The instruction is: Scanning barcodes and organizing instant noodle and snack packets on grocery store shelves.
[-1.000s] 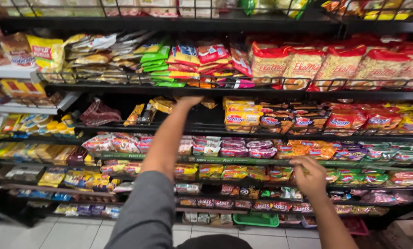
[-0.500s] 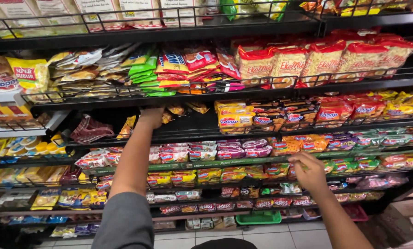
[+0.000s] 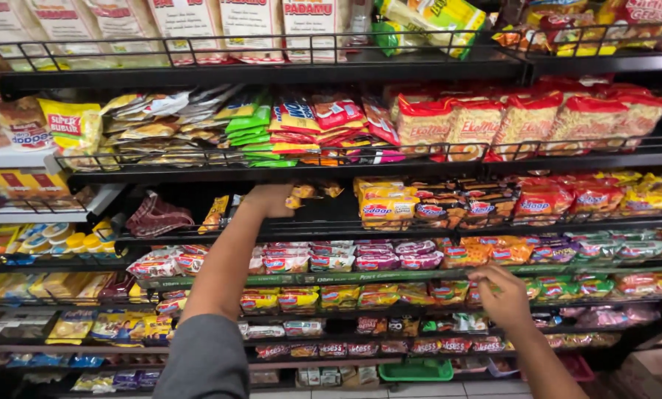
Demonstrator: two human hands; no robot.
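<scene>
While the left hand (image 3: 270, 199) closes on small yellow packets (image 3: 301, 193) at the far, half-bare shelf (image 3: 323, 222), the right hand (image 3: 502, 295) pinches packets (image 3: 486, 290) nearer right.

Black wire shelves (image 3: 286, 159) carried bright packets: green sachets (image 3: 251, 122), red bags (image 3: 567, 111) with yellow noodle pictures, and yellow-and-red packs (image 3: 386, 203). A maroon checked cloth (image 3: 157, 216) lay on one shelf. A green basket (image 3: 416, 369) sat low. The sleeve (image 3: 198, 358) was grey.
</scene>
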